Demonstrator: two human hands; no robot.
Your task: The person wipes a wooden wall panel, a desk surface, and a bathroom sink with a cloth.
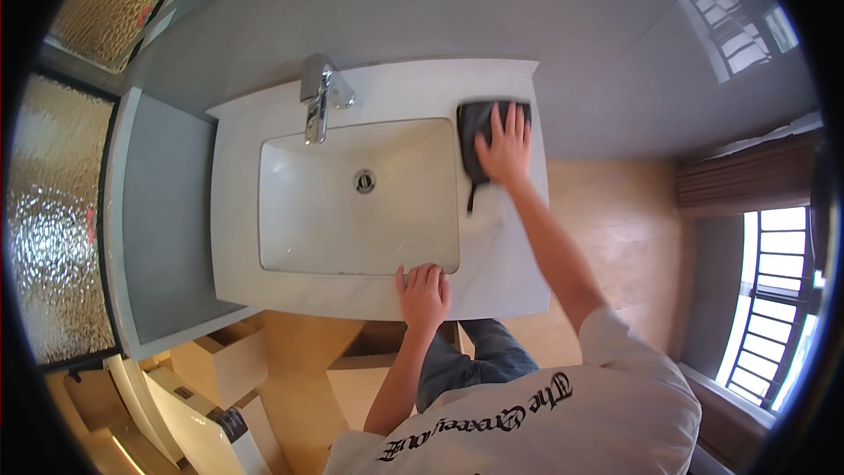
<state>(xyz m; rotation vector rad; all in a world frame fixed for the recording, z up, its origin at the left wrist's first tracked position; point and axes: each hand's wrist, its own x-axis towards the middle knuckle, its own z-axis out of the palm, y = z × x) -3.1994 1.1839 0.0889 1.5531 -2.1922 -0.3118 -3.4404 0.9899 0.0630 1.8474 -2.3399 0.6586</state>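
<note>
A dark grey folded cloth [475, 136] lies on the right side of the white countertop [378, 297], beside the sink, with a narrow dark tail pointing toward me. My right hand [506, 148] presses flat on it, fingers stretched out and a little blurred. At the front edge of the white rectangular sink [308, 220], my left hand [424, 295] rests with its fingers laid over the rim. It holds nothing that I can see. The basin has a round metal drain [365, 181] and several small dark specks along its front edge.
A chrome faucet [318, 101] rises behind the sink at the left. Grey wall tiles [422, 9] run along the back. On the left stand a grey partition [167, 220] and textured glass [61, 220]. Open cardboard boxes [229, 361] sit on the floor below. A barred window [774, 299] is at the right.
</note>
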